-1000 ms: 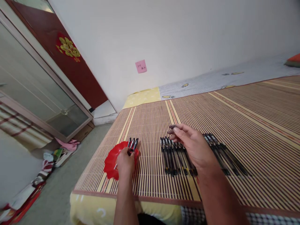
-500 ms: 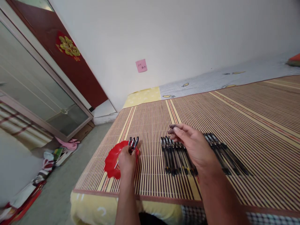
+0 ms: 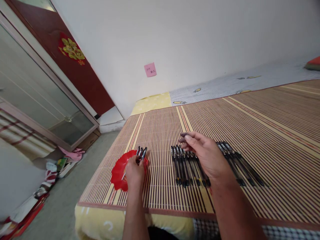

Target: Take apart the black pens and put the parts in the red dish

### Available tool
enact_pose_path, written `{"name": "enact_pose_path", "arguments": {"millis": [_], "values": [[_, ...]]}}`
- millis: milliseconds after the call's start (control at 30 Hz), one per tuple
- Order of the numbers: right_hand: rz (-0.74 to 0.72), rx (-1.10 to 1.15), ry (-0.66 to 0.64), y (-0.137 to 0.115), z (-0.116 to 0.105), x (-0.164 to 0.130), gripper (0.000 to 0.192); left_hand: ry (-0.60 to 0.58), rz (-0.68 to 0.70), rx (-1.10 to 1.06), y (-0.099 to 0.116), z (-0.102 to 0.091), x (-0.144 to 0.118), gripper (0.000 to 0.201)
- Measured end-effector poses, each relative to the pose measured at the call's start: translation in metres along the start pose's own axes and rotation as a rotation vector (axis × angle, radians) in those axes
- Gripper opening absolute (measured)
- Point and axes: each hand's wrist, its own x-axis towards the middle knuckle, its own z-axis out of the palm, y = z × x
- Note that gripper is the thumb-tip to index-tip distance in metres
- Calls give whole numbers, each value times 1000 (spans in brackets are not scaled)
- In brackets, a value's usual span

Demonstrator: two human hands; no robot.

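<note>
My left hand (image 3: 134, 172) grips a small bundle of black pens (image 3: 141, 154) over the red dish (image 3: 117, 173). My right hand (image 3: 206, 155) hovers half-open, empty, above the pen row (image 3: 186, 166). Light, stiff, probably slippery; best pinched mid-barrel.

Left hand (image 3: 134, 172) fisted, right hand (image 3: 208, 156) raised, fingers (image 3: 186, 137) pinched.

Barely any movement here

The left hand (image 3: 134, 173) with its bunch of pens (image 3: 141, 154) drifted slightly right over the red dish (image 3: 117, 171), then eased back.
</note>
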Motion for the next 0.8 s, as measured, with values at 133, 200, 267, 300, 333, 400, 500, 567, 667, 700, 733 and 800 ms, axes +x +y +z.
{"name": "enact_pose_path", "arguments": {"millis": [133, 200, 267, 300, 333, 400, 500, 567, 667, 700, 733, 800], "values": [[-1, 4, 13, -1, 0, 0, 23, 63, 9, -43, 8, -3, -2, 20], [-3, 9, 15, -2, 1, 0, 22, 72, 29, -84, 14, -2, -3, 20], [-5, 16, 18, -2, 0, 1, 22, 47, 70, -183, 22, 2, -6, 19], [-6, 17, 19, -1, 0, 1, 22, 26, 96, -243, 27, 4, -8, 18], [-6, 13, 18, -1, -1, 1, 23, -1, 122, -298, 31, 8, -10, 16], [-9, -3, 10, 0, -3, 1, 24, -65, 161, -363, 40, 15, -15, 12], [-19, -17, -2, 2, -6, 2, 22, -159, 179, -346, 53, 27, -25, 6], [-19, -11, 0, 2, -7, 2, 21, -208, 181, -327, 60, 34, -32, 4], [-16, 7, 7, 1, -8, 3, 21, -280, 176, -243, 69, 41, -43, 11], [-17, 15, 10, 0, -8, 3, 21, -310, 166, -197, 72, 43, -46, 12], [-19, 23, 15, -1, -8, 3, 21, -340, 151, -144, 74, 44, -48, 13], [-23, 29, 23, -2, -8, 3, 20, -383, 120, -48, 77, 46, -52, 14]]}}
